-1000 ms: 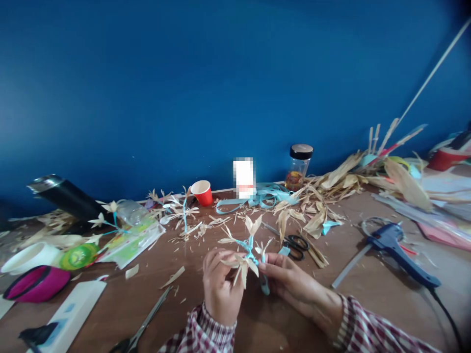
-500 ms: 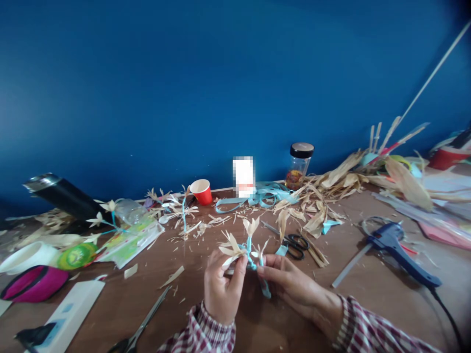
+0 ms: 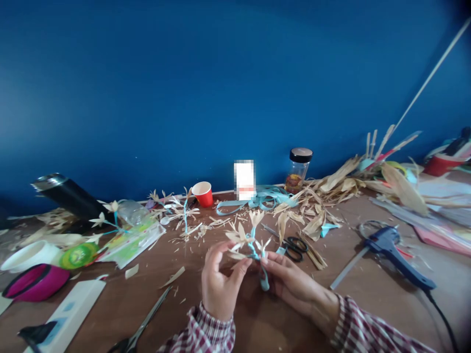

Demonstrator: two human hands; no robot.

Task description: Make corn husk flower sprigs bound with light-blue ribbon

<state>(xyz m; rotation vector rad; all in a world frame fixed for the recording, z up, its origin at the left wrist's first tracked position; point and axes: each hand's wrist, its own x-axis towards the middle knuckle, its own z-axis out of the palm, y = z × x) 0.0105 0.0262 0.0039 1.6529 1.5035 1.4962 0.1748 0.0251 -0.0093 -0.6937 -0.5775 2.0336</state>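
Observation:
Between my hands is a small spray of pale dried-husk flowers (image 3: 241, 236) on branching stems wrapped in light blue tape. My right hand (image 3: 290, 277) is closed, pinching the wrapped stem low down near the smallest blossom. A loose end of light blue tape (image 3: 265, 282) hangs beside its fingers. My left hand (image 3: 221, 282) is at the left blossom, thumb and forefinger apart around the petals. Its thumb tip is close to the stem; whether it presses on it I cannot see. The other fingers of the right hand are partly hidden.
Scissors (image 3: 147, 318) lie front left, and black-handled scissors (image 3: 295, 248) beyond my right hand. A blue glue gun (image 3: 397, 255) with a cord is at right. Husks (image 3: 338, 176), light blue tape (image 3: 272, 196), a red cup (image 3: 202, 194) and a lidded jar (image 3: 299, 169) stand along the wall.
My left thumb and forefinger have spread from their pinch at the left blossom. The flower spray has shifted slightly up and right, still in my right hand.

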